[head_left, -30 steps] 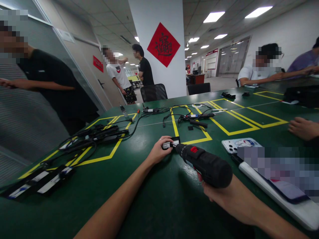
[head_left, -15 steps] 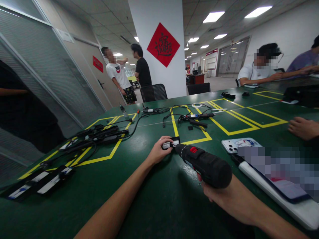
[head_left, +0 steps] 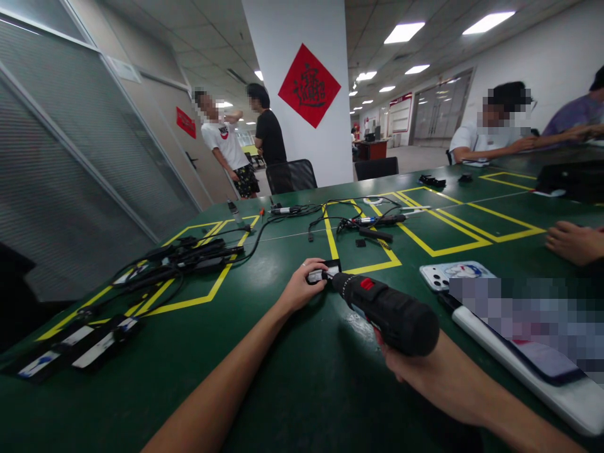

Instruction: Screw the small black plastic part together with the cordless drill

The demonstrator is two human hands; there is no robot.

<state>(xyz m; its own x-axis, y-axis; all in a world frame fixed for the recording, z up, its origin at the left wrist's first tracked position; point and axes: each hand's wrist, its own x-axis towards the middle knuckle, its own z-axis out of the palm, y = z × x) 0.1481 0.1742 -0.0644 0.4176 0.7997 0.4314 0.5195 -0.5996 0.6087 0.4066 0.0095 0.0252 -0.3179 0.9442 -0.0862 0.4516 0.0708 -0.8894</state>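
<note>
My right hand (head_left: 401, 365) is wrapped round the grip of a black cordless drill (head_left: 384, 308) with a red switch on top. The drill points away from me to the left, and its bit meets a small black part with a white face (head_left: 317, 275). That part sits on the green table, and my left hand (head_left: 304, 284) closes on it from the left with thumb and fingers. What the bit tip touches is too small to make out.
Cables and black devices (head_left: 198, 251) lie on the left, near two flat black-and-white pieces (head_left: 75, 352). A pen-like tool (head_left: 377, 220) is ahead. A phone (head_left: 457, 270) and a white object (head_left: 528, 365) lie right, near another person's hand (head_left: 573, 242). Yellow tape (head_left: 372, 267) marks the table.
My hands, the drill and the small part hold nearly the same place. At the far left, a dark-clothed person has moved mostly out of view.
</note>
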